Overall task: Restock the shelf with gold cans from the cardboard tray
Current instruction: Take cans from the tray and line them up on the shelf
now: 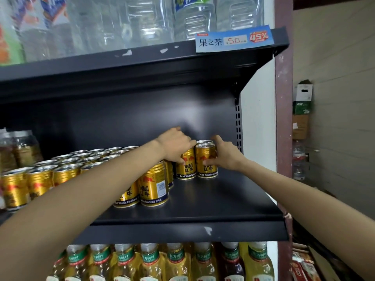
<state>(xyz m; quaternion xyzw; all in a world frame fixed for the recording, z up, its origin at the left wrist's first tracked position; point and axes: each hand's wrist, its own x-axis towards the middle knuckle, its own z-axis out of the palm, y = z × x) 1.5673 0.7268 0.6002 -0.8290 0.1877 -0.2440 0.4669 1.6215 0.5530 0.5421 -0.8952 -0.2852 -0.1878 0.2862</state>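
Two gold cans stand upright side by side near the back right of the dark shelf (213,201). The left hand (176,145) curls its fingers round the left can (185,165); the right hand (225,154) grips the right can (206,162). A third can (205,141) sits just behind. More gold cans (60,171) fill the shelf's left, and bottled drinks (176,262) line the shelf below.
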